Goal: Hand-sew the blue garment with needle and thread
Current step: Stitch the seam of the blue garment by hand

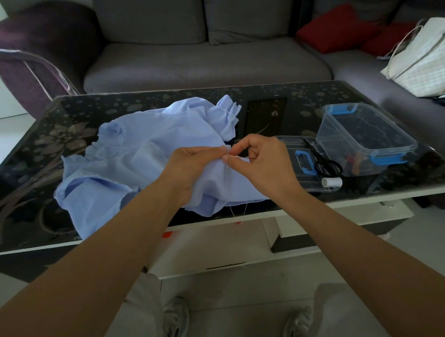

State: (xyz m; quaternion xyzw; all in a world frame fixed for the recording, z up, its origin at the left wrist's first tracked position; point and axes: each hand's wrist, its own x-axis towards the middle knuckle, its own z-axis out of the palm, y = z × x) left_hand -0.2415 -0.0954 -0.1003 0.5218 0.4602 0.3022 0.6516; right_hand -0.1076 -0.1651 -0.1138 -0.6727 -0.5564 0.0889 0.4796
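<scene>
The blue garment (pixel 129 148) lies crumpled on the glass table (pixel 37 133) in front of me. My left hand (pixel 190 166) pinches a raised fold of it, and my right hand (pixel 263 165) pinches the needle (pixel 238 156), its tip at that fold.

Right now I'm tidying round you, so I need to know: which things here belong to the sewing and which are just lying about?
Sewing: light blue fabric garment, gripped by the left hand; thin metal needle, pinched by the right hand; white thread spool; black scissors.
Lying about: clear plastic box with blue clips; red cushions; white tote bag.
</scene>
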